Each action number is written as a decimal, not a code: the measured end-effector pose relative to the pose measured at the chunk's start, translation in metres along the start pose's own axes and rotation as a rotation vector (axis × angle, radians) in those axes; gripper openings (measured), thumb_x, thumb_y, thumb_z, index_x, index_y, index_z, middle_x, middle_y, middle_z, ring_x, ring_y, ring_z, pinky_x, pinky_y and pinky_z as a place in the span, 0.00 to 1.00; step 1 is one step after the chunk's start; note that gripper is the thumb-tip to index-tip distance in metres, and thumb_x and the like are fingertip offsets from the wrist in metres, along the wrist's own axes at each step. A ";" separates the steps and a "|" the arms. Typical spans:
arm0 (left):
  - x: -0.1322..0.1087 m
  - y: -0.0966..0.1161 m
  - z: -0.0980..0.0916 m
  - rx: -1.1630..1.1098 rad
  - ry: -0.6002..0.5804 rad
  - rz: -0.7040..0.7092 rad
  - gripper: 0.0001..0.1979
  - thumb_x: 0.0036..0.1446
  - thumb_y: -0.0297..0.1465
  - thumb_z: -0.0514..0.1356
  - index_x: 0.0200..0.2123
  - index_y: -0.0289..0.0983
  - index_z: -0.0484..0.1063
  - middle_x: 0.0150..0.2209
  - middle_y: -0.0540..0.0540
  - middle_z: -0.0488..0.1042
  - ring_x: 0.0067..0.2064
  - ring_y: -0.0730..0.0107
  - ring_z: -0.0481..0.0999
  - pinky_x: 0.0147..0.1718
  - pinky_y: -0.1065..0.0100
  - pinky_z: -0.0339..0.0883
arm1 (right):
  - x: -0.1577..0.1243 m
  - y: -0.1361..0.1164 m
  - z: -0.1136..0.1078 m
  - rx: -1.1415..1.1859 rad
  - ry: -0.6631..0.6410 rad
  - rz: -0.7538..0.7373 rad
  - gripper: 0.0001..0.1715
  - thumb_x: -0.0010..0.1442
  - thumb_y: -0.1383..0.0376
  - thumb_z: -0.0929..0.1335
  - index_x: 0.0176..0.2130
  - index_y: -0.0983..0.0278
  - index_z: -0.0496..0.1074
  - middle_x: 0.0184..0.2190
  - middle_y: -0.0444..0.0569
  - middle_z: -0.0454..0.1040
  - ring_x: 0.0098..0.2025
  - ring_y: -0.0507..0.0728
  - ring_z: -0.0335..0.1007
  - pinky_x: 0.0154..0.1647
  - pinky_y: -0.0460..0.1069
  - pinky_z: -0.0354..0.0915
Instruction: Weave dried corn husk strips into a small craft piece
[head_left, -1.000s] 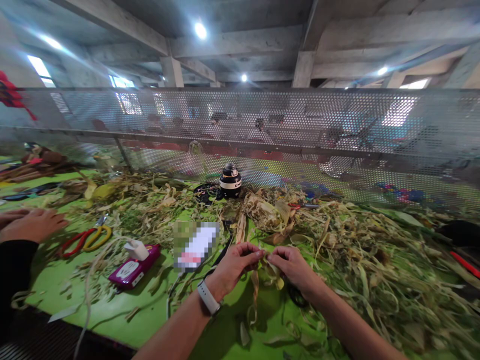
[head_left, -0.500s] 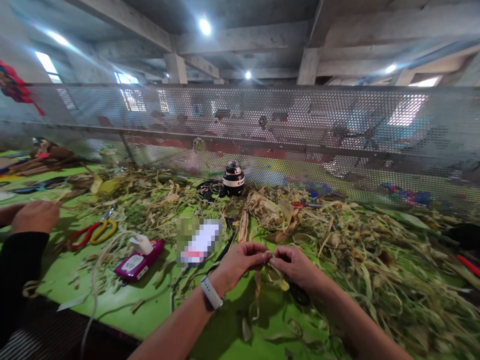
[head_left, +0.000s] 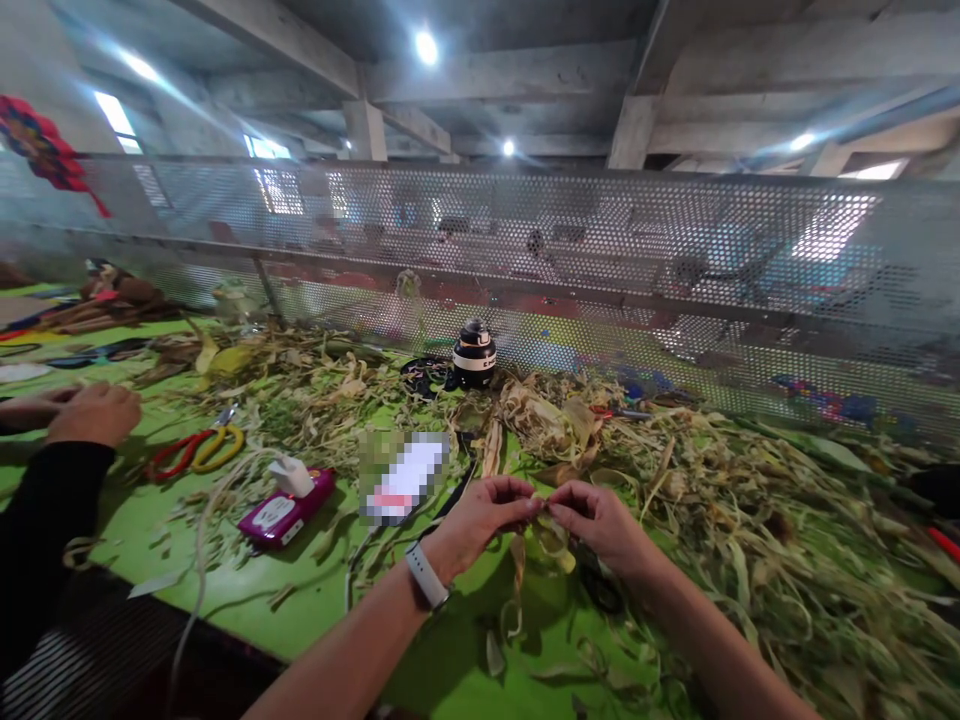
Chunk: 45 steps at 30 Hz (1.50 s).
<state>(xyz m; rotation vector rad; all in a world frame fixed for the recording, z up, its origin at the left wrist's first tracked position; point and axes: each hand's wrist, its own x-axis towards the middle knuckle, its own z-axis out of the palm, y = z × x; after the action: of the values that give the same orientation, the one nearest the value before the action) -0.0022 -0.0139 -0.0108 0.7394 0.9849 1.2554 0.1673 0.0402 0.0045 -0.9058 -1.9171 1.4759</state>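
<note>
Left hand (head_left: 491, 515) and right hand (head_left: 600, 522) are pinching pale-yellow papery husk (head_left: 555, 548) — (seemingly) part-worked, unfinished — toward the green table's (head_left: 236, 608) front edge.

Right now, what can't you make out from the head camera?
Head view, husk piece: pinched end, hidden by fingers of the left hand and right hand.
Head view, phone: screen contents, masked by pixelation.
Head view, red object: cut by right edge.
Head view, background shapes: blurred behind the mesh.
</note>
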 end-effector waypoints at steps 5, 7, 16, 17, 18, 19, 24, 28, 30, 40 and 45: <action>0.000 -0.001 -0.002 0.032 -0.049 0.008 0.20 0.32 0.34 0.72 0.30 0.31 0.74 0.24 0.50 0.72 0.25 0.78 0.69 0.27 0.74 0.62 | -0.001 0.000 0.000 -0.064 -0.003 -0.035 0.16 0.52 0.55 0.69 0.31 0.67 0.71 0.25 0.44 0.71 0.28 0.51 0.64 0.29 0.45 0.60; -0.001 0.001 -0.002 0.026 -0.040 0.017 0.19 0.32 0.33 0.72 0.30 0.32 0.74 0.25 0.50 0.73 0.26 0.78 0.69 0.27 0.75 0.62 | -0.001 0.000 -0.002 -0.078 -0.021 -0.045 0.15 0.52 0.56 0.69 0.31 0.66 0.71 0.25 0.44 0.71 0.28 0.51 0.64 0.30 0.45 0.60; -0.006 0.009 0.000 -0.034 -0.035 -0.065 0.18 0.33 0.30 0.72 0.32 0.31 0.78 0.28 0.46 0.77 0.29 0.76 0.73 0.33 0.74 0.64 | 0.002 0.000 -0.002 -0.028 0.038 -0.025 0.17 0.49 0.55 0.70 0.29 0.67 0.69 0.23 0.42 0.68 0.26 0.50 0.60 0.28 0.45 0.58; -0.006 0.008 0.000 -0.027 -0.046 -0.056 0.18 0.34 0.30 0.71 0.33 0.31 0.77 0.28 0.46 0.77 0.29 0.76 0.73 0.33 0.74 0.64 | 0.001 -0.001 -0.002 -0.033 0.028 -0.030 0.16 0.49 0.55 0.70 0.29 0.67 0.69 0.23 0.43 0.68 0.26 0.50 0.60 0.28 0.45 0.58; -0.006 0.008 -0.001 -0.019 -0.056 -0.042 0.18 0.35 0.30 0.71 0.33 0.31 0.77 0.29 0.46 0.77 0.29 0.76 0.73 0.33 0.75 0.64 | 0.000 -0.002 -0.003 -0.044 0.012 -0.038 0.16 0.49 0.56 0.70 0.28 0.67 0.69 0.23 0.43 0.69 0.26 0.49 0.60 0.28 0.45 0.58; -0.005 0.007 -0.001 -0.013 -0.064 -0.027 0.17 0.36 0.30 0.71 0.34 0.32 0.77 0.28 0.47 0.77 0.29 0.76 0.73 0.32 0.74 0.64 | -0.001 -0.003 -0.003 -0.058 -0.010 -0.044 0.15 0.50 0.56 0.70 0.28 0.67 0.69 0.23 0.43 0.68 0.26 0.49 0.60 0.28 0.45 0.58; -0.004 0.005 -0.001 -0.018 -0.055 -0.012 0.15 0.34 0.30 0.71 0.28 0.32 0.74 0.25 0.49 0.74 0.26 0.77 0.72 0.29 0.74 0.64 | -0.002 -0.006 -0.005 -0.085 -0.058 -0.048 0.14 0.50 0.57 0.70 0.28 0.66 0.70 0.22 0.43 0.68 0.25 0.49 0.60 0.27 0.45 0.57; -0.006 0.008 0.001 -0.054 -0.050 -0.042 0.13 0.35 0.30 0.70 0.27 0.32 0.74 0.26 0.47 0.75 0.28 0.74 0.73 0.31 0.72 0.66 | 0.001 -0.004 -0.004 -0.002 0.021 0.010 0.18 0.46 0.56 0.72 0.31 0.65 0.66 0.21 0.40 0.67 0.23 0.49 0.60 0.24 0.44 0.56; -0.007 0.009 0.002 -0.053 -0.051 -0.055 0.13 0.35 0.30 0.70 0.27 0.31 0.74 0.26 0.47 0.75 0.28 0.73 0.73 0.30 0.72 0.66 | 0.001 -0.002 -0.003 0.016 0.016 0.023 0.19 0.47 0.57 0.72 0.36 0.64 0.66 0.20 0.39 0.67 0.22 0.48 0.60 0.23 0.43 0.56; -0.002 0.003 0.000 0.070 0.011 -0.001 0.15 0.37 0.36 0.70 0.27 0.32 0.74 0.24 0.50 0.72 0.25 0.80 0.68 0.25 0.77 0.59 | -0.001 -0.001 0.001 -0.015 0.058 -0.037 0.10 0.50 0.61 0.68 0.32 0.64 0.68 0.19 0.39 0.64 0.20 0.48 0.58 0.20 0.43 0.60; -0.002 0.006 0.003 0.089 0.114 0.046 0.14 0.38 0.38 0.68 0.25 0.35 0.72 0.21 0.54 0.67 0.21 0.83 0.61 0.18 0.78 0.49 | -0.002 -0.006 0.002 -0.023 0.092 -0.002 0.06 0.49 0.63 0.67 0.28 0.64 0.66 0.21 0.39 0.65 0.18 0.47 0.60 0.17 0.43 0.62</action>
<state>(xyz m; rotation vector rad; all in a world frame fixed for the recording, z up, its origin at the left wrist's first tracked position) -0.0020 -0.0146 -0.0039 0.7698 1.1279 1.3116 0.1653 0.0364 0.0099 -0.9650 -1.8713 1.3900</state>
